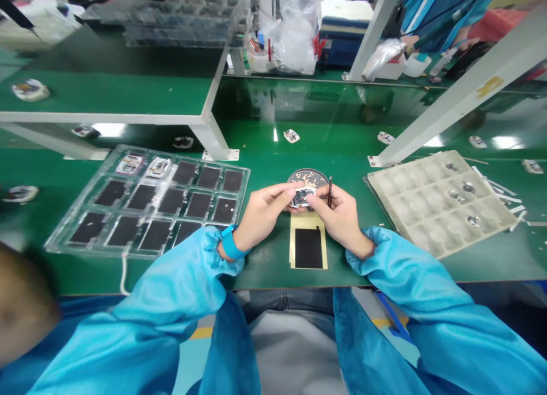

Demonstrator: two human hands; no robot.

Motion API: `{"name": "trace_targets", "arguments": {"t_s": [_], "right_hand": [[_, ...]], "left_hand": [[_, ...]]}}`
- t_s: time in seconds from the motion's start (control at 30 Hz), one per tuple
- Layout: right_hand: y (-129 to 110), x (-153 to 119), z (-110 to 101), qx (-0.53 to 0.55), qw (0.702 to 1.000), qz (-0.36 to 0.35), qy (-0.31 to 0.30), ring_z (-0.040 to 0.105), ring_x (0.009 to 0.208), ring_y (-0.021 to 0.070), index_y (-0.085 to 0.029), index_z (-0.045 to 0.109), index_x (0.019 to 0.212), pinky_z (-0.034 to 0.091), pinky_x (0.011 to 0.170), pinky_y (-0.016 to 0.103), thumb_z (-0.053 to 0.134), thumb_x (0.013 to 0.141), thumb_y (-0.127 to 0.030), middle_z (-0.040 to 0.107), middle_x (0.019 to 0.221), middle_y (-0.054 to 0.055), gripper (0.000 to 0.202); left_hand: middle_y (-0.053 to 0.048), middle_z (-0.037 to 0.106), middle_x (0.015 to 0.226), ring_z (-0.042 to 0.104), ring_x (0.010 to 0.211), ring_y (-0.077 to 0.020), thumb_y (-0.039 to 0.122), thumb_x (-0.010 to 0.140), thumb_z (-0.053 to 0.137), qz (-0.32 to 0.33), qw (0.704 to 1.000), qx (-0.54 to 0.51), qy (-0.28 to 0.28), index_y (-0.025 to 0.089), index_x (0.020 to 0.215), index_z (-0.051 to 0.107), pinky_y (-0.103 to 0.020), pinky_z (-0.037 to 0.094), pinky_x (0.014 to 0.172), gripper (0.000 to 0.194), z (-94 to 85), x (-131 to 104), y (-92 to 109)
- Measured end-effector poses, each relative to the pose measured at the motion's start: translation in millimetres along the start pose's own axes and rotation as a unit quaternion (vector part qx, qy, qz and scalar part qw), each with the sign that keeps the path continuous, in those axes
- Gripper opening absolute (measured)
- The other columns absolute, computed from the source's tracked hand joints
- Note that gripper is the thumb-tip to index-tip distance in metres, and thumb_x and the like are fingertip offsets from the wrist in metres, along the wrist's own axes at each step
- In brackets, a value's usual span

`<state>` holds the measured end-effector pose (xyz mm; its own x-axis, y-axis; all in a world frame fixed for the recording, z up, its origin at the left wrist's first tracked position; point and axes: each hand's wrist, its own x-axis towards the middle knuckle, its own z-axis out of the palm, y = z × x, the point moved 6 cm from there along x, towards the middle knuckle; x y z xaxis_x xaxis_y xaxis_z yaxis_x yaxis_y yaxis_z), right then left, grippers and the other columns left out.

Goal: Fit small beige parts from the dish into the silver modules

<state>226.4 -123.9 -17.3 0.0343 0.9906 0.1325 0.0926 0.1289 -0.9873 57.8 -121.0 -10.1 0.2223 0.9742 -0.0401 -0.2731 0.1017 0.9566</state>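
Observation:
My left hand (261, 214) closes its thumb and fingers on the left edge of a small white-rimmed electronic housing (301, 198) with dark circuitry inside. On its right edge, my right hand (341, 217) grips the same housing with the thumb on top. A thin dark tool like tweezers (330, 190) stands up between the fingers of that hand. Just behind and under the housing is a round perforated dish (306, 174) with small pale bits on it. A black rectangular sheet (308, 248) lies on yellowish backing paper (293, 252) below my hands.
To the left is a clear compartment tray (245, 181) with black pads and two white housings. A cream tray (421, 227) with round pockets and a few metal parts lies right, beside white strips (502, 190). Metal shelf legs (216, 138) flank the bench; a person's head (25, 304) appears lower left.

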Motion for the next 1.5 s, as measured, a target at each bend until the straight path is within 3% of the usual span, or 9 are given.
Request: {"name": "trace_targets", "arguments": {"t_s": [0.23,0.37,0.57,0.73,1.0,1.17,1.27,1.4,1.5], "right_hand": [[2,1,6,0.040,0.999,0.009,-0.029,0.064,0.072,0.0162,-0.022,0.070,0.088,0.055,0.069,0.032,0.083,0.079,-0.045,0.072,0.083,0.001,0.028],[0,1,11,0.052,0.997,0.013,-0.060,0.068,0.077,0.0183,-0.023,0.073,0.089,0.057,0.074,0.033,0.083,0.079,-0.045,0.075,0.085,0.002,0.026],[10,2,10,0.036,0.998,0.021,-0.049,0.060,0.069,0.0151,-0.021,0.067,0.079,0.051,0.068,0.030,0.081,0.080,-0.049,0.069,0.076,0.001,0.032],[14,3,11,0.073,0.994,0.040,-0.065,0.058,0.069,0.0141,-0.021,0.063,0.077,0.047,0.064,0.028,0.082,0.080,-0.048,0.066,0.075,0.000,0.033],[7,2,14,0.079,0.995,0.034,-0.040,0.051,0.062,0.0129,-0.022,0.058,0.076,0.041,0.056,0.026,0.081,0.079,-0.052,0.062,0.071,-0.001,0.038],[-1,13,9,-0.019,0.998,-0.001,-0.064,0.055,0.065,0.0142,-0.021,0.066,0.080,0.046,0.062,0.029,0.081,0.079,-0.050,0.066,0.075,0.001,0.033],[-16,14,-3,-0.115,0.991,-0.068,-0.026,0.051,0.060,0.0125,-0.022,0.069,0.090,0.045,0.058,0.029,0.086,0.075,-0.043,0.066,0.079,0.000,0.031],[-36,8,-4,-0.173,0.966,-0.186,-0.041,0.064,0.077,0.0185,-0.023,0.073,0.093,0.053,0.076,0.035,0.074,0.089,-0.033,0.071,0.086,0.003,0.011],[-36,9,-3,-0.152,0.966,-0.197,-0.071,0.068,0.088,0.0216,-0.024,0.076,0.097,0.055,0.083,0.038,0.066,0.095,-0.032,0.074,0.091,0.005,0.013]], "left_hand": [[-0.010,0.074,0.111,0.075,0.092,-0.0212,0.029,0.079,0.084,0.024,0.999,0.021,-0.018,0.017,0.113,0.077,-0.039,0.064,0.091,0.038,5.3,-2,-1],[-0.009,0.066,0.117,0.072,0.090,-0.0171,0.028,0.083,0.079,0.079,0.994,0.072,-0.013,0.018,0.110,0.077,-0.033,0.064,0.085,0.028,7.5,-4,3],[-0.006,0.072,0.114,0.070,0.095,-0.0175,0.027,0.097,0.059,0.114,0.951,0.284,-0.041,0.022,0.124,0.067,-0.029,0.056,0.086,0.028,13.2,-9,4],[-0.004,0.073,0.105,0.069,0.088,-0.0164,0.025,0.099,0.055,0.124,0.938,0.322,-0.026,0.021,0.125,0.063,-0.028,0.052,0.083,0.027,17.1,-13,2],[-0.003,0.075,0.106,0.068,0.091,-0.0188,0.024,0.097,0.057,0.157,0.911,0.380,0.018,0.024,0.120,0.066,-0.029,0.051,0.081,0.024,19.8,-19,14],[-0.003,0.075,0.097,0.069,0.083,-0.0165,0.028,0.099,0.056,0.133,0.937,0.322,0.015,0.022,0.121,0.065,-0.027,0.051,0.074,0.024,15.0,-13,9],[-0.002,0.073,0.088,0.067,0.077,-0.0154,0.030,0.099,0.057,0.115,0.947,0.301,0.005,0.020,0.120,0.066,-0.025,0.050,0.071,0.024,14.2,-12,4],[0.000,0.067,0.077,0.062,0.069,-0.0144,0.028,0.098,0.058,0.110,0.944,0.311,0.002,0.020,0.118,0.066,-0.026,0.048,0.068,0.024,13.4,-14,1],[0.001,0.065,0.076,0.061,0.068,-0.0146,0.028,0.097,0.058,0.100,0.950,0.295,-0.005,0.019,0.119,0.066,-0.026,0.048,0.068,0.025,12.3,-14,-1]]}}
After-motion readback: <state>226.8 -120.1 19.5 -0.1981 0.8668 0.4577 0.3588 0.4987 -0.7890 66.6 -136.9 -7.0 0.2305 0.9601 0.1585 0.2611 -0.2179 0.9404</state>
